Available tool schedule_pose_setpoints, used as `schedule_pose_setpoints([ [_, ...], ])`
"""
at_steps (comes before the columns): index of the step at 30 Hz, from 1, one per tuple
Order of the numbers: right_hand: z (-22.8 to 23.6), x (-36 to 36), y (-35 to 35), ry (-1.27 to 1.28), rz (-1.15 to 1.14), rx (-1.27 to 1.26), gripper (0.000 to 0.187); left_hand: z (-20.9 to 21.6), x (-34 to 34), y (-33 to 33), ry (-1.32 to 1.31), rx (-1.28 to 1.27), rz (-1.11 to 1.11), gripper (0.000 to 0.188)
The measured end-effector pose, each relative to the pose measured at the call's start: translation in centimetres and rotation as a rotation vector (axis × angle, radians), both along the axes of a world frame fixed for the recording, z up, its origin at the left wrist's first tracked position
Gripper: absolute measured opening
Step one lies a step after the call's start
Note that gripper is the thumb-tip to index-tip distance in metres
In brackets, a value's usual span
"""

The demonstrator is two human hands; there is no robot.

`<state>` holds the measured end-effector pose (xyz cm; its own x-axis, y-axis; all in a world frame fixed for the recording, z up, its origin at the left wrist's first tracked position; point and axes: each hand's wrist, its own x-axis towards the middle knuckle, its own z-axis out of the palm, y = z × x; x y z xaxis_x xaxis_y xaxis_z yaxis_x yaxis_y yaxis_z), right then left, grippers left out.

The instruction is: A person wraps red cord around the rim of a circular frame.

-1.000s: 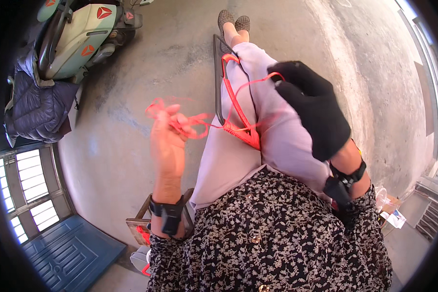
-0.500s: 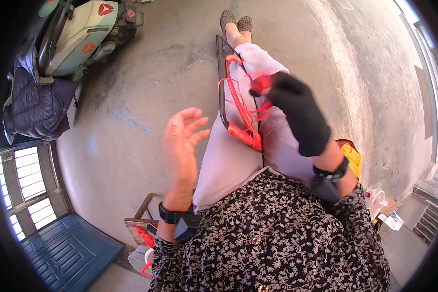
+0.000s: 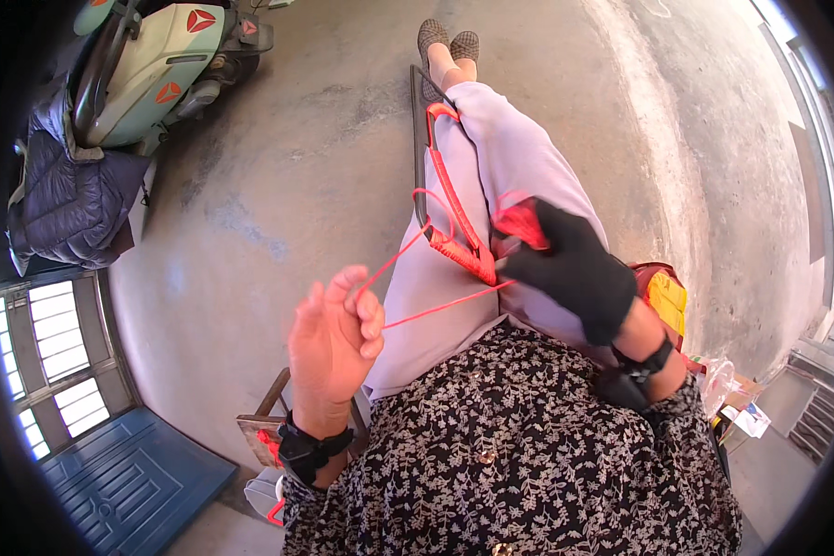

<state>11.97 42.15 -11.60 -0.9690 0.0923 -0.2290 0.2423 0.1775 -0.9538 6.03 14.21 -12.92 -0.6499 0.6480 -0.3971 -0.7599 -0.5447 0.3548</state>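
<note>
A black metal frame point(image 3: 419, 139) lies along my legs, its near corner and inner bar wrapped tightly in red cord point(image 3: 463, 258). My right hand point(image 3: 574, 273), in a black glove, is closed on a small red bundle of cord point(image 3: 521, 225) just right of that wrapped corner. My left hand point(image 3: 332, 343), bare, is raised left of the frame with its fingers curled round a loop of the cord. From these fingers one strand runs up to the frame, and another strand point(image 3: 449, 304) stretches across my lap toward my right hand.
At the upper left stands a pale scooter point(image 3: 162, 79) with a dark quilted jacket point(image 3: 83, 199) on it. A wooden stool or chair point(image 3: 267, 422) is by my left elbow. To my right sit a red and yellow bag point(image 3: 665, 295) and a box with plastic wrap point(image 3: 737, 394).
My left hand has come nearer and now has the cord looped in its curled fingers. The right hand has moved down toward me with the bundle. A strand now spans both hands.
</note>
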Motion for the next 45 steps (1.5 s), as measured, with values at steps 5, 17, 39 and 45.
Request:
schedule_pose_setpoints([
  [5, -3.6, -1.3, -2.5, 0.069, 0.223, 0.425, 0.032, -1.7, 3.2, -2.6, 0.065, -0.425, -0.002, 0.034],
  [17, -5.4, -1.7, -3.1, 0.097, 0.368, 0.576, 0.026, -2.2, 0.3, -4.8, 0.461, -1.016, -0.157, 0.021],
  [39, -6.4, -1.6, -4.5, 0.285, 0.411, 0.615, 0.012, -4.9, 1.2, 6.0, 0.457, -0.771, 0.268, 0.028],
  [45, -5.1, -1.9, -4.0, 0.174, 0.421, 0.634, 0.015, -4.0, 1.0, 4.9, 0.524, -0.893, 0.045, 0.027],
])
